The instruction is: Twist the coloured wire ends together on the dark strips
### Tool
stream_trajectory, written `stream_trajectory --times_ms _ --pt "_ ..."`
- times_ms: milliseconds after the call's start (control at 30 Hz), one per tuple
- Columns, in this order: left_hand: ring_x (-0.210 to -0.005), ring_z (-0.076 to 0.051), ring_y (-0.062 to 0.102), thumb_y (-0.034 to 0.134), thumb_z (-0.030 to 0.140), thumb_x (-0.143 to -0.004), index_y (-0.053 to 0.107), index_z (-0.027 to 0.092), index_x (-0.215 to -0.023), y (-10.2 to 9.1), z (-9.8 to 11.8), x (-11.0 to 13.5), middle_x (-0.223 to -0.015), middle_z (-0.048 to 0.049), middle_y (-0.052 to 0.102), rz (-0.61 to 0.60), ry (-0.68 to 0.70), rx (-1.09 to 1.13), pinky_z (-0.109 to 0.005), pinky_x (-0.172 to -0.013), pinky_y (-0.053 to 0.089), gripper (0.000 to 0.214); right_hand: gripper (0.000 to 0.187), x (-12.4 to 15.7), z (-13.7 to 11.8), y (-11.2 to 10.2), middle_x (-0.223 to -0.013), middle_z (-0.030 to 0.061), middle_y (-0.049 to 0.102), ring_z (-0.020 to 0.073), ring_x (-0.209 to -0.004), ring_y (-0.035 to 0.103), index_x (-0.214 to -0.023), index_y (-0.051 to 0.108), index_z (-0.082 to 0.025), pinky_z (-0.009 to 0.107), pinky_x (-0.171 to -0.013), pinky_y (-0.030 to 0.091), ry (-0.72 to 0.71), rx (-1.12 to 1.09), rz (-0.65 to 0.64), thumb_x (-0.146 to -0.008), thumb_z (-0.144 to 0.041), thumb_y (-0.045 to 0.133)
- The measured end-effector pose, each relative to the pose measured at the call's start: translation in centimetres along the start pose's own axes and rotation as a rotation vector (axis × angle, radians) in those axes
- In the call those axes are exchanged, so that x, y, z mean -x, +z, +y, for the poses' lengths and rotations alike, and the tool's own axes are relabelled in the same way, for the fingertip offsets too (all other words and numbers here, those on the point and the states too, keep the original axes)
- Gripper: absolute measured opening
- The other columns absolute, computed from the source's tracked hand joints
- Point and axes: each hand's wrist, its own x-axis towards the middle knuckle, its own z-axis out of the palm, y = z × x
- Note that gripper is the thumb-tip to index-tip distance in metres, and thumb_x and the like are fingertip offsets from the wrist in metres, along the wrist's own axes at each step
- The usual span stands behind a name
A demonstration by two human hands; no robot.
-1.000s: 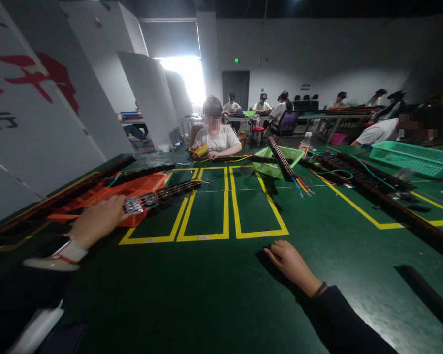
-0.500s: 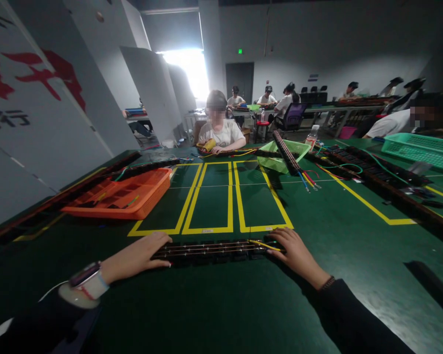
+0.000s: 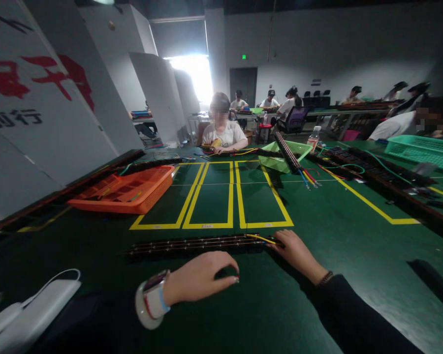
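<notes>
A long dark strip (image 3: 192, 244) with thin coppery lines and small bright spots along its top lies crosswise on the green table. Coloured wires (image 3: 258, 238), a yellow one the plainest, come off its right end. My right hand (image 3: 297, 255) is closed around that end, where the wires run in under the fingers; the fingertips are partly hidden. Over the table, just on the near side of the strip, my left hand (image 3: 203, 276) is apart from it. Its thumb and curved fingers stand apart with nothing between them.
An orange basket (image 3: 151, 196) stands at left, a light green basket (image 3: 276, 164) with another wired strip (image 3: 287, 153) across it farther back. More strips (image 3: 398, 191) and a teal basket (image 3: 424, 153) are at right. Yellow tape (image 3: 207, 226) marks the table. A person (image 3: 225, 132) sits opposite.
My left hand has let go of the strip's left end and moved right and nearer to me. My right hand stays at the wired end.
</notes>
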Motion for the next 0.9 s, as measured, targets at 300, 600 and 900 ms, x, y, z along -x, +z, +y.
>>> stream_trajectory --times_ms 300,600,900 --pt "-0.094 -0.02 0.062 0.049 0.043 -0.086 0.056 0.013 -0.104 7.8 3.1 -5.6 -0.107 -0.0133 0.063 -0.201 -0.084 0.974 -0.036 -0.085 0.044 0.035 0.038 0.1 -0.6 -2.1 -0.081 0.0039 0.066 0.0173 -0.074 0.059 -0.086 0.065 -0.017 0.026 -0.065 0.04 0.116 -0.337 -0.221 -0.088 -0.05 0.046" --pt "-0.094 -0.022 0.062 0.04 0.044 -0.09 0.048 0.008 -0.111 11.9 3.3 -7.5 -0.117 -0.0232 0.055 0.108 -0.295 1.537 -0.041 -0.095 0.04 0.042 0.02 0.9 -2.1 -2.7 -0.096 0.0051 0.067 0.0183 -0.088 0.061 -0.097 0.066 -0.018 0.028 -0.078 0.046 0.002 -0.38 -0.185 -0.08 -0.026 0.061" --pt "-0.107 -0.022 0.057 0.036 0.052 -0.089 0.049 0.01 -0.117 14.4 3.0 -9.3 -0.11 -0.0187 0.06 0.2 -0.179 1.66 -0.041 -0.101 0.033 0.052 0.022 1.0 -3.3 -3.9 -0.089 0.003 0.07 0.0161 -0.077 0.064 -0.093 0.068 -0.021 0.026 -0.069 0.047 -0.08 -0.27 -0.2 -0.087 -0.019 0.047"
